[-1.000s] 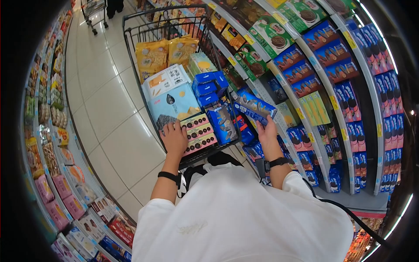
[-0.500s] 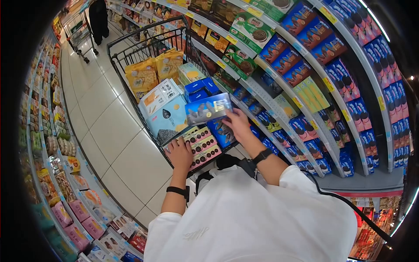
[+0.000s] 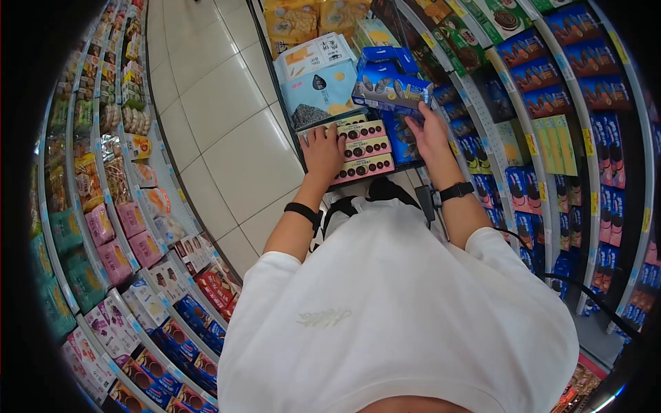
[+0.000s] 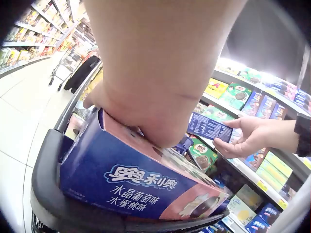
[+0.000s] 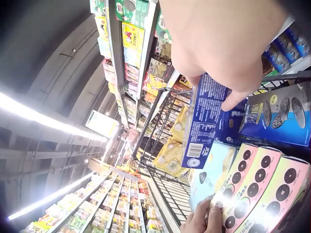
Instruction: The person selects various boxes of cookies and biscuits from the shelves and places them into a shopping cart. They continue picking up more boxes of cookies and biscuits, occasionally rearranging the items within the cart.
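Observation:
My right hand [image 3: 434,138] grips a blue biscuit box [image 3: 389,89] by its near right end, tilted over the other blue boxes in the shopping cart. In the right wrist view, the small print and barcode side of the held box [image 5: 200,121] shows. A second blue box with dark biscuits on it [image 5: 279,111] lies in the cart beside it. On the pink and yellow Oreo boxes [image 3: 368,148] stacked at the cart's near end rests my left hand [image 3: 322,153], its fingers spread over their left side.
A light blue pack [image 3: 317,89], a white pack [image 3: 306,58] and yellow bags [image 3: 292,20] fill the cart farther along. The cart's dark rim [image 4: 46,165] runs round the load. Shelves of biscuits [image 3: 551,144] stand close on the right, and more shelves [image 3: 103,234] across the tiled aisle.
My right hand has brought the blue box from beside the shelf over the cart, then back rightward above the blue boxes. My left hand stays on the Oreo boxes. The head view has tilted down.

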`<state>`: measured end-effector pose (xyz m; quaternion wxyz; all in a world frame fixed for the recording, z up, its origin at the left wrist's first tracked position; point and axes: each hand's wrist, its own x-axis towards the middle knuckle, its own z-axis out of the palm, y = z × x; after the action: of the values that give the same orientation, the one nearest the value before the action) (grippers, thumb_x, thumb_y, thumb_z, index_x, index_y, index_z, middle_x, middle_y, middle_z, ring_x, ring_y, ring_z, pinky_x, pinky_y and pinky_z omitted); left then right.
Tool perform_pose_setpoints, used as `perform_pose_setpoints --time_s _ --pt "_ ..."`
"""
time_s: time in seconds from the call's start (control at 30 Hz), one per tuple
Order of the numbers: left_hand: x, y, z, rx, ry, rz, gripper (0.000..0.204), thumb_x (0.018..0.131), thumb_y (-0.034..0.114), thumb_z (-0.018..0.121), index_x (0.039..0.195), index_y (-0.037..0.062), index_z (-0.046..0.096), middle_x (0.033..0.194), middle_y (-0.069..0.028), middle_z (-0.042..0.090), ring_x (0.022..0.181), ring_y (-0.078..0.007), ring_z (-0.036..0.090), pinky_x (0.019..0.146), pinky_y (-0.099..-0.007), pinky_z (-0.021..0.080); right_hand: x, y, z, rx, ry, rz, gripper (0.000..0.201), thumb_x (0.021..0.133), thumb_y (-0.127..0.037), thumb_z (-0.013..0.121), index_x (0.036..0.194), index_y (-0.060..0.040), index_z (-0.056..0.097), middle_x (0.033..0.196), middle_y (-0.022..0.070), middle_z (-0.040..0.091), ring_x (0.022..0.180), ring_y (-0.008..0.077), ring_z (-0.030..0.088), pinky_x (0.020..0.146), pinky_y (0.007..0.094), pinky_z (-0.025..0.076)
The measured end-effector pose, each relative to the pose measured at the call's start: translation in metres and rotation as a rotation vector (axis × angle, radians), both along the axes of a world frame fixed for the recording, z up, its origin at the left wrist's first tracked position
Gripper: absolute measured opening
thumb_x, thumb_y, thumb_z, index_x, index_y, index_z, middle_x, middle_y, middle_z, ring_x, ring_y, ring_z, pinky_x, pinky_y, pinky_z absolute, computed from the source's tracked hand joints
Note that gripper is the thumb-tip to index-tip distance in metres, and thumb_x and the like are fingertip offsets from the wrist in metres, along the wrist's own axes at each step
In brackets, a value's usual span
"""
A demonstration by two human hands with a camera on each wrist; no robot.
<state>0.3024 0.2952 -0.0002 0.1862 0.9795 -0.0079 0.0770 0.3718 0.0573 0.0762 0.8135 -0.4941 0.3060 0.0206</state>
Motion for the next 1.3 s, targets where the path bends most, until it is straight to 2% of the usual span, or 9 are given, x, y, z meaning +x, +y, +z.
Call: perform_pose_setpoints --time_s 0.63,0.83,0.97,1.0,1.1,1.17,1.23,1.27,1.3 --pt "-0.01 -0.006 0.016 0.061 -0.079 0.08 0.04 0.09 0.035 0.057 0.123 0.0131 0.059 0.129 -0.0214 0.042 0.127 -0.0379 0.036 0.112 -0.0598 0.013 0.035 0.076 -0.05 -0.129 0.134 0.5 0.024 0.09 -0.019 0.067 0.106 -0.0014 0.063 0.1 0.0064 0.065 0.089 0.0165 0.063 0.079 0.0308 0.053" --pt "-0.01 -0.002 0.018 -0.058 -0.055 0.0 0.039 0.088 0.025 0.061 0.125 0.0116 0.057 0.142 -0.0231 0.036 0.136 -0.0373 0.031 0.113 -0.0587 0.012 0.049 0.089 -0.06 -0.998 0.034 0.996 0.041 0.089 -0.037 0.062 0.096 0.0021 0.072 0.071 0.0092 0.067 0.067 0.0282 0.064 0.072 0.0371 0.052" --pt "-0.006 -0.001 0.009 -0.081 -0.069 0.013 0.047 0.089 0.025 0.057 0.131 0.0046 0.047 0.147 -0.0192 0.035 0.141 -0.0341 0.029 0.113 -0.0603 0.01 0.034 0.089 -0.043 -1.48 0.153 1.194 0.049 0.087 -0.046 0.061 0.111 -0.0041 0.069 0.127 0.0195 0.054 0.12 0.0359 0.046 0.101 0.0469 0.037" --pt "-0.005 0.0 0.008 -0.054 -0.03 0.023 0.048 0.089 0.026 0.056 0.131 0.0045 0.047 0.145 -0.019 0.037 0.14 -0.0344 0.031 0.113 -0.0612 0.01 0.037 0.087 -0.044 -1.366 0.227 1.263 0.045 0.087 -0.05 0.06 0.116 -0.0163 0.069 0.138 0.0205 0.041 0.129 0.0419 0.03 0.102 0.0555 0.032" --pt "-0.002 0.0 0.006 0.009 0.023 0.029 0.047 0.091 0.029 0.052 0.131 0.0053 0.047 0.144 -0.0148 0.041 0.137 -0.0325 0.036 0.112 -0.0631 0.011 0.032 0.078 -0.043 -1.228 0.267 1.245 0.046 0.089 -0.044 0.06 0.118 -0.0094 0.067 0.141 0.0168 0.039 0.129 0.0394 0.031 0.106 0.0524 0.027" --pt "-0.002 0.0 0.006 0.052 0.038 0.036 0.048 0.092 0.03 0.051 0.132 0.005 0.046 0.143 -0.0146 0.042 0.135 -0.0323 0.038 0.11 -0.0648 0.013 0.025 0.061 -0.064 -1.295 0.128 1.146 0.04 0.09 -0.036 0.06 0.116 -0.006 0.067 0.132 0.0162 0.052 0.122 0.0351 0.045 0.101 0.0473 0.037" --pt "-0.001 0.001 0.008 0.061 0.036 0.022 0.048 0.092 0.031 0.051 0.133 0.0068 0.047 0.142 -0.0142 0.042 0.134 -0.0323 0.038 0.109 -0.0663 0.014 0.026 0.034 -0.073 -0.786 -0.22 0.84 0.035 0.091 -0.028 0.06 0.115 -0.0025 0.066 0.112 0.0153 0.066 0.104 0.0296 0.062 0.089 0.0398 0.047" --pt "0.0 0.001 0.01 0.059 0.056 0.032 0.047 0.092 0.032 0.051 0.133 0.008 0.047 0.142 -0.014 0.043 0.133 -0.0325 0.038 0.109 -0.0667 0.014 0.02 0.021 -0.075 -0.93 -0.348 0.69 0.032 0.092 -0.021 0.059 0.116 -0.0003 0.064 0.096 0.014 0.071 0.087 0.0235 0.069 0.077 0.0328 0.052" --pt "0.001 0.0 0.013 0.058 0.077 0.037 0.047 0.093 0.033 0.051 0.133 0.0093 0.048 0.141 -0.0138 0.043 0.133 -0.0326 0.038 0.108 -0.0672 0.014 0.015 0.005 -0.059 -0.635 -0.174 0.666 0.029 0.093 -0.019 0.057 0.115 -0.001 0.064 0.096 0.0113 0.07 0.086 0.0186 0.067 0.075 0.0306 0.051"
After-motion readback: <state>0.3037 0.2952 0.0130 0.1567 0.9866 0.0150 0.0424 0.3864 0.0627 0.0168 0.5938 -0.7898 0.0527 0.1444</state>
